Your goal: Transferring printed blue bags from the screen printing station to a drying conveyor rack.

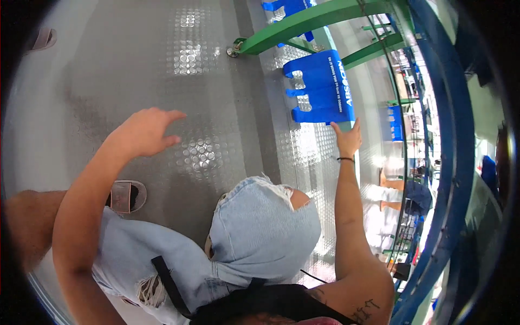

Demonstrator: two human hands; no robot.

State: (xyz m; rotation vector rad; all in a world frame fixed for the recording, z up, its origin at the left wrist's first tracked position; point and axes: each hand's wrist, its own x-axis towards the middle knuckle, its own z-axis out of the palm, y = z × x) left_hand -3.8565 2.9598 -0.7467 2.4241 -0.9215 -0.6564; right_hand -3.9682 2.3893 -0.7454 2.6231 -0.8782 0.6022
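Observation:
My left hand (149,130) is raised over the grey floor at left centre, its fingers apart and holding nothing. My right hand (348,138), with a dark band on the wrist, reaches up at right of centre, thumb and fingers spread at the lower corner of a blue fabric bag (314,86). Whether the fingertips press on the bag is hard to tell. The bag has white lettering and cut-out handles and lies draped on a long pale bar (325,38), which runs beside and beneath it.
Green metal legs (292,27) and more blue bags (287,6) are at the top. Curved blue frames (455,162) and wire mesh run down the right, with another person's legs (395,192) beyond. Bumpy reflective patches (197,151) mark the floor. A sandalled foot (46,39) shows top left.

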